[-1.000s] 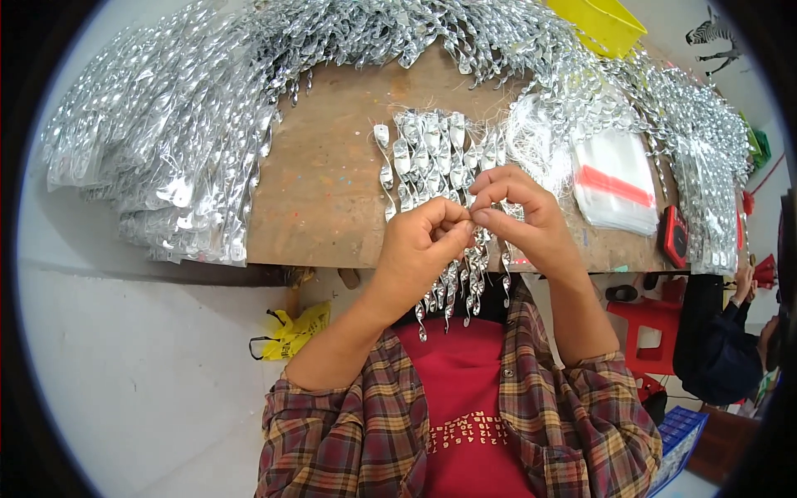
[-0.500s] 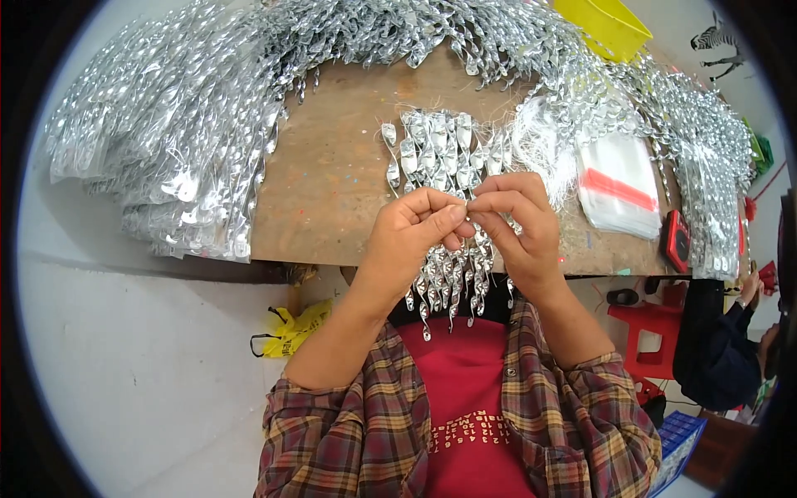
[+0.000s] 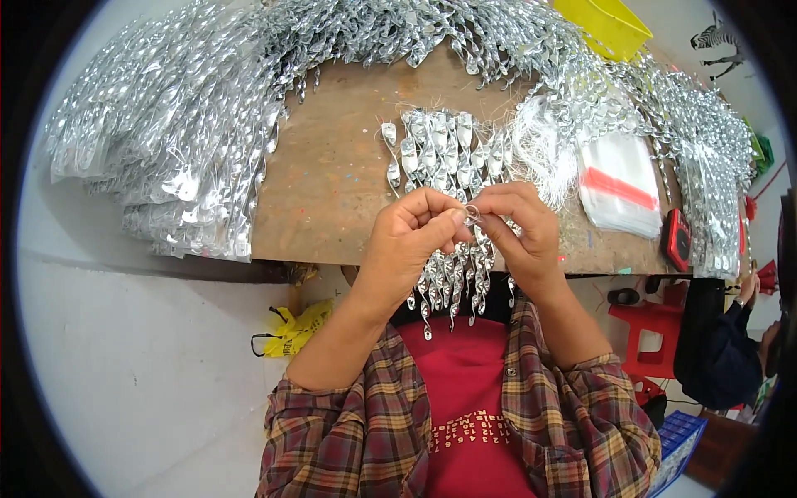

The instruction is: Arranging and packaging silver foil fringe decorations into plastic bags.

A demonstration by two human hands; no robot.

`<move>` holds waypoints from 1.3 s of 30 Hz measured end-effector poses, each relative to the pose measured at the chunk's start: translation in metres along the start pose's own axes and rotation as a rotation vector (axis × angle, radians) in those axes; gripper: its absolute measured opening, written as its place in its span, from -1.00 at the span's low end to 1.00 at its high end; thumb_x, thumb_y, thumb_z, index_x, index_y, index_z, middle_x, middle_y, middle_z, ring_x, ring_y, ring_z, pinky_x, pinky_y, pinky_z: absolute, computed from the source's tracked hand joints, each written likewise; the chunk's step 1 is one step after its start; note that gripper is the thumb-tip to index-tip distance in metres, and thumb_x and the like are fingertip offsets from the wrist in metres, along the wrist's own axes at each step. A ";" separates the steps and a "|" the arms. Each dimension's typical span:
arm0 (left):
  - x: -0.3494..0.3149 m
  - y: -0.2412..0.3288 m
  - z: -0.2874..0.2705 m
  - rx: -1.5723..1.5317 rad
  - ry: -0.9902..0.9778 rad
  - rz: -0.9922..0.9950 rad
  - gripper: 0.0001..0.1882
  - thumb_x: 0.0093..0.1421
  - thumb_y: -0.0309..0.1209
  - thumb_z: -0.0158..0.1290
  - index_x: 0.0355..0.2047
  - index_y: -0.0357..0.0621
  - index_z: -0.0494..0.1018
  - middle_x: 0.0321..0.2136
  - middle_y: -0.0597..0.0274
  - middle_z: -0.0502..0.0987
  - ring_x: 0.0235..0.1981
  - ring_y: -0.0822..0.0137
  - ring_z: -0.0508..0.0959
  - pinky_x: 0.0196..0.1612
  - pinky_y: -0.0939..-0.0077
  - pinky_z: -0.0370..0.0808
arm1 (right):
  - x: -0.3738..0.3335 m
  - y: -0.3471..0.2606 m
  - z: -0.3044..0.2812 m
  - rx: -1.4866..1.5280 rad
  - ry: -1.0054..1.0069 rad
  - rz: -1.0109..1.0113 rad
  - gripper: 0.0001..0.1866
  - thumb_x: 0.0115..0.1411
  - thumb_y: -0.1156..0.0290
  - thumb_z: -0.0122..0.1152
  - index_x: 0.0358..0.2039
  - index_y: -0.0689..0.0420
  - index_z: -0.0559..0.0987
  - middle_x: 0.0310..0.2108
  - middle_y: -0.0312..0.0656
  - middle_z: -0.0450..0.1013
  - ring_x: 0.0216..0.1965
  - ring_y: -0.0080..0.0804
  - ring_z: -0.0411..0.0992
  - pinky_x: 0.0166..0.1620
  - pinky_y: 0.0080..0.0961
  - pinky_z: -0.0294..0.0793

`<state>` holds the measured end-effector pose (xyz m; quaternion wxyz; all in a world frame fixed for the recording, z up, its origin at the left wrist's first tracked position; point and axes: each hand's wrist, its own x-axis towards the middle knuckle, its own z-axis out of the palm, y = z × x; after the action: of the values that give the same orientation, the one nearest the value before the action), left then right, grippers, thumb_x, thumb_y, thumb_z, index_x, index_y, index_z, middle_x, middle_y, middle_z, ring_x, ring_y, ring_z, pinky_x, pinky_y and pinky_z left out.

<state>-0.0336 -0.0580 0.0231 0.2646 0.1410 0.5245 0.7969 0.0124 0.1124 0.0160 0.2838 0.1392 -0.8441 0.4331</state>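
Note:
Over the near edge of the wooden table, my left hand (image 3: pixel 411 232) and my right hand (image 3: pixel 527 236) meet fingertip to fingertip. Both are closed in a pinch on a thin pale thread (image 3: pixel 473 212), which makes a small loop between them. Beneath and beyond the hands lie silver twisted foil strips (image 3: pixel 436 158), their lower ends hanging past the table edge toward my lap. My fingers hide the middle of these strips. A tangle of white threads (image 3: pixel 544 149) rests just right of them.
Clear plastic bags with a red band (image 3: pixel 618 187) and a red-black device (image 3: pixel 677 241) lie to the right. Heaps of silver twisted strips (image 3: pixel 183 141) line the left and far sides. A yellow container (image 3: pixel 610 29) stands far right. Another person (image 3: pixel 730 357) sits beyond a red stool (image 3: pixel 652 332).
A small thread loop now shows between my fingertips, where it was hidden before. My right fingers have shifted slightly; my left hand stays nearly in place.

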 end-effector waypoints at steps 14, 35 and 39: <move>-0.007 -0.010 0.009 0.197 0.091 0.070 -0.87 0.19 -0.45 0.06 -0.29 -0.25 0.47 -0.54 0.37 0.49 -0.53 0.65 0.40 -0.47 0.79 0.30 | 0.000 -0.002 -0.002 -0.236 0.094 -0.160 -0.84 -0.09 0.56 0.27 -0.46 0.07 0.51 -0.44 -0.35 0.47 -0.39 -0.42 0.40 -0.22 -0.46 0.21; -0.036 0.013 -0.007 0.329 0.135 -0.058 -0.74 0.23 -0.24 0.04 -0.19 -0.12 0.49 -0.50 0.53 0.40 -0.60 0.72 0.30 -0.58 0.82 0.31 | -0.004 -0.017 0.025 0.737 -0.170 0.339 -0.70 0.07 0.63 0.13 -0.13 0.29 0.52 -0.23 -0.16 0.49 -0.26 -0.48 0.47 -0.20 -0.57 0.49; -0.038 0.012 -0.013 0.303 0.117 -0.045 -0.71 0.23 -0.24 0.04 -0.15 -0.16 0.48 -0.50 0.50 0.42 -0.61 0.70 0.32 -0.56 0.80 0.35 | -0.004 -0.017 0.027 0.698 -0.101 0.268 -0.79 0.04 0.61 0.23 -0.25 0.24 0.61 -0.36 -0.16 0.52 -0.37 -0.47 0.47 -0.27 -0.59 0.44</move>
<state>-0.0121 -0.0928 0.0307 0.2271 0.1206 0.6561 0.7095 0.0137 0.0804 0.0124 0.1185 0.1371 -0.6694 0.7205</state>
